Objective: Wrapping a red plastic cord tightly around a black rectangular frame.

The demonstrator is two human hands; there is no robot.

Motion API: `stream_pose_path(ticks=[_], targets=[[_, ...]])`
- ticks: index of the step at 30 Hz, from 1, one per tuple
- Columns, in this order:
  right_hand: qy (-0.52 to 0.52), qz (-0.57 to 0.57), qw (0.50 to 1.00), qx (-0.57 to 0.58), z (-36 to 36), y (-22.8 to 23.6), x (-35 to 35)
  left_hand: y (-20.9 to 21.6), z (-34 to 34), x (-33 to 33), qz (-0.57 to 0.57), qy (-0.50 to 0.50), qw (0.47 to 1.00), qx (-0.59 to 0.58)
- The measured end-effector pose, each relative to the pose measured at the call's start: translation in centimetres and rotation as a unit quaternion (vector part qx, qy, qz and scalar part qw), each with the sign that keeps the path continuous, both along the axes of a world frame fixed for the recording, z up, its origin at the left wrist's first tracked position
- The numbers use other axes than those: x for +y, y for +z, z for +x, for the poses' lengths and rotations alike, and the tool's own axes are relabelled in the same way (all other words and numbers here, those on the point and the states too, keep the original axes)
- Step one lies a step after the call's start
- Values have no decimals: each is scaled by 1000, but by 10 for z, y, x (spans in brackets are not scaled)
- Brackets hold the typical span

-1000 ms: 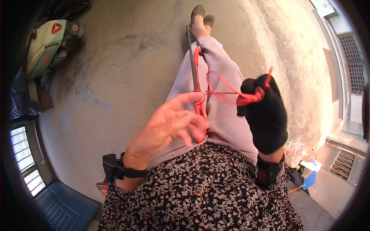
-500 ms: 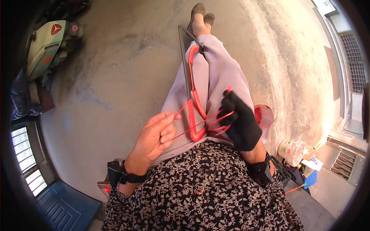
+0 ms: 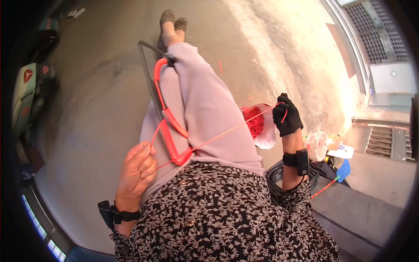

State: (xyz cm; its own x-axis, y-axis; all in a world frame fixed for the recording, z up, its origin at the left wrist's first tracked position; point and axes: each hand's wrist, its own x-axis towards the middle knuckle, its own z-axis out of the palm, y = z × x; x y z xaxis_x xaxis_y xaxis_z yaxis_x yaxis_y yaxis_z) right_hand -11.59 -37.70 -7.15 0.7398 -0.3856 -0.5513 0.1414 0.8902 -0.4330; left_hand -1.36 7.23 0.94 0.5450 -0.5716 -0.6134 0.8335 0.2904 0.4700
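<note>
A dark metal rod frame lies lengthwise on my lap, partly covered in red. Tight turns of red cord form a wrapped section at its near end. My left hand, bare, is closed on the red cord beside this section. From there the cord runs taut across my thighs to my right hand. In its black glove, the right hand is held out to the right with fingers closed round the cord, and a short end hangs from it.
A pile of red cord sits in a pale bag by my right thigh. Black coiled cable, a plastic bag and a blue fly swatter are at the right. A scooter stands far left.
My right hand has moved away to the right, pulling the loose cord out straight. My left hand keeps its hold near the frame. The whole view has shifted rightward.
</note>
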Motion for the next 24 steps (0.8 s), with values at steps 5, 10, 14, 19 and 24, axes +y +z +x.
stream_pose_path(ticks=[5,10,14,19,24], targets=[[160,-283,945,50,-35,-3,21,-1,6,-1,-18,3,1000,-7],[175,-415,885,120,2,61,74,10,7,1,-127,133,975,-127],[204,-420,867,172,26,70,87,22,24,-43,77,109,959,-248],[336,-340,875,75,59,76,145,-22,16,-50,156,14,955,-253],[386,-247,889,23,78,74,205,-21,13,-54,130,-74,955,-255]])
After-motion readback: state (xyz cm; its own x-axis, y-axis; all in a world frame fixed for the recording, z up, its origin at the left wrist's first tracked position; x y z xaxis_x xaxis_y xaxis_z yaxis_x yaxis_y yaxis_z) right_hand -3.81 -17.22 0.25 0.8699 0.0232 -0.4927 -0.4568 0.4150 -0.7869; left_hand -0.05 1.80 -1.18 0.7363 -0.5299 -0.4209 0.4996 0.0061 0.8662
